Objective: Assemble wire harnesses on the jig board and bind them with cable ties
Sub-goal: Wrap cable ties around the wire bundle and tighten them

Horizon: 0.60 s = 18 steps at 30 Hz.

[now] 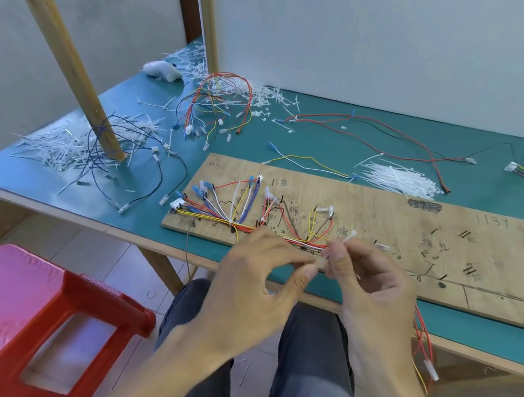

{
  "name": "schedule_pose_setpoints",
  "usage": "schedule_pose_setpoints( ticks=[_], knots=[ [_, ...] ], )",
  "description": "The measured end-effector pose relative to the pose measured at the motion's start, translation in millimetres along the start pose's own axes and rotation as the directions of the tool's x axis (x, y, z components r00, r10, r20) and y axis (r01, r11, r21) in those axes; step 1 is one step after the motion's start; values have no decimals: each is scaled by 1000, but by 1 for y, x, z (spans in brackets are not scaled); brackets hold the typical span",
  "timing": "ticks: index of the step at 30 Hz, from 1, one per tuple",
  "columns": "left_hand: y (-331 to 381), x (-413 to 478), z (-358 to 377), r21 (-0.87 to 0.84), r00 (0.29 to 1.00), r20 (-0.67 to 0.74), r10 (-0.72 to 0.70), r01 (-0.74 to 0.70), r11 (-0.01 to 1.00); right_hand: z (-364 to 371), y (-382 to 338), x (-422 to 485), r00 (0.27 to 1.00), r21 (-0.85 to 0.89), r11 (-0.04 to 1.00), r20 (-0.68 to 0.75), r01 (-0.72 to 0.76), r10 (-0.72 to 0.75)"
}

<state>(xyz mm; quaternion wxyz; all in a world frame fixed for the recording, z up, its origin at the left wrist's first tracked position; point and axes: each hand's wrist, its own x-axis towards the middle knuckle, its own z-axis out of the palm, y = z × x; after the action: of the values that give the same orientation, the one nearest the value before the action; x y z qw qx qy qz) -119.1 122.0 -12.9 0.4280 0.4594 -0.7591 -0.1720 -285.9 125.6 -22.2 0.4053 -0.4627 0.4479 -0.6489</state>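
Head view: left hand (258,271) and right hand (371,280) fingers pinch the tie (349,236); light, springy, slick, probably best gripped near its ends.

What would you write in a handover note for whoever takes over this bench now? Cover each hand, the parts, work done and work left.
Left hand: pinches one end of a white plastic cable tie.
Right hand: pinches the same tie, its tip poking up.
Multicoloured wire harness lies routed on the left half of the flat plywood jig board; the tie is held at its trunk.
A loose bundle of white cable ties lies behind the board.
Done: wires laid.
Left: probably tighten this tie, then bind the rest.
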Motion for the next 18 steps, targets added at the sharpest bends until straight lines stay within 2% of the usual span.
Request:
schedule_pose_setpoints(
  ticks=[3,6,11,18],
  knots=[
    [-15,21,-7,170,994,112,-18,-1,985,10,3,21,989,-82,994,-120,74,-84],
    [-25,40,-16,225,975,223,-26,-25,974,22,11,40,972,-191,973,-174,126,-160],
    [-35,62,-32,253,978,196,-70,19,967,38,26,50,947,-306,942,-238,136,-214],
    [-32,74,-27,307,861,498,-102,-65,950,41,28,48,947,-309,940,-233,142,-220]
  ],
)
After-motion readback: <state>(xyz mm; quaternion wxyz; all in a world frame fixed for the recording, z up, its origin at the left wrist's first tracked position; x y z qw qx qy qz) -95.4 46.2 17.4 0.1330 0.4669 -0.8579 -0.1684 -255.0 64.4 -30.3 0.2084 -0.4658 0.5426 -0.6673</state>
